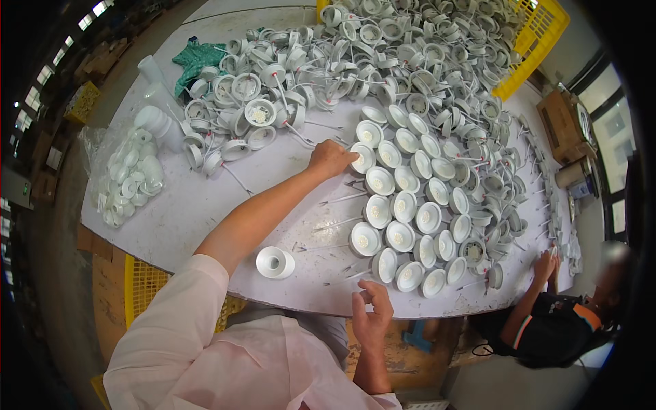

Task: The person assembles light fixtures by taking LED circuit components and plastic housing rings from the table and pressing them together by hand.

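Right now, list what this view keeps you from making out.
Head view:
Left hand: palm hidden by its own back.
Heaped white fittings: lower ones covered by upper ones.
Yellow crate: cut off by the top edge.
Co-worker's hands: too small to show any grip.

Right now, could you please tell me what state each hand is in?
Left hand: fingers bunched at the rim of a white lamp cup; whether it grips cannot be told.
Right hand: open, fingers loosely curled, nothing visible in it.
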Demonstrator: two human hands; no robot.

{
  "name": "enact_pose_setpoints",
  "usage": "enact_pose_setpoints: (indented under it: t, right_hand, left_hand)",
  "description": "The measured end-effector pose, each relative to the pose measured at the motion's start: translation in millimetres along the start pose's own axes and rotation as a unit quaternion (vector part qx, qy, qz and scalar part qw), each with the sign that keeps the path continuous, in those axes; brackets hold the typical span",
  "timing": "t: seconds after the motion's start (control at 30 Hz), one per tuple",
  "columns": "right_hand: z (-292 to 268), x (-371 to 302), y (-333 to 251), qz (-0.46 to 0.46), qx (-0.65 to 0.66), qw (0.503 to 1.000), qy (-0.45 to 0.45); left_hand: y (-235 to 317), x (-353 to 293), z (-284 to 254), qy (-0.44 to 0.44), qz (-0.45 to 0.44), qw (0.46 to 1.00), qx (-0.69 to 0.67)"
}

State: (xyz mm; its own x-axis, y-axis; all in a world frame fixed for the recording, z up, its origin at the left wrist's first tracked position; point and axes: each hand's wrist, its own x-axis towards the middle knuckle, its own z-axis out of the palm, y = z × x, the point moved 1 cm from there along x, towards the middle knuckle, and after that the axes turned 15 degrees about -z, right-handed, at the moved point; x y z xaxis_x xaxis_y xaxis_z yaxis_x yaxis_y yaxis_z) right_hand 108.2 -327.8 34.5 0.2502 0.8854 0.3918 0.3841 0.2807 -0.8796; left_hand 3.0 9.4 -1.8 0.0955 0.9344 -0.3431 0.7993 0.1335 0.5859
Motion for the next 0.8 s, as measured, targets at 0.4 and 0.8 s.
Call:
enact_pose_setpoints:
  t: [0.4,0.8]
  right_hand:
    - [39.8,10.8,-7.7,-0.053,0.021,0.994,-0.096]
    - [125.2,9.5,10.1,-0.159,-0.183,0.941,-0.236]
  left_hand:
    - [-27.6,-40.8,-32.3,0.03,0.023,0.994,-0.105]
    - [-193.9,-200.5,-43.5,-0.043,-0.052,0.894,-0.443]
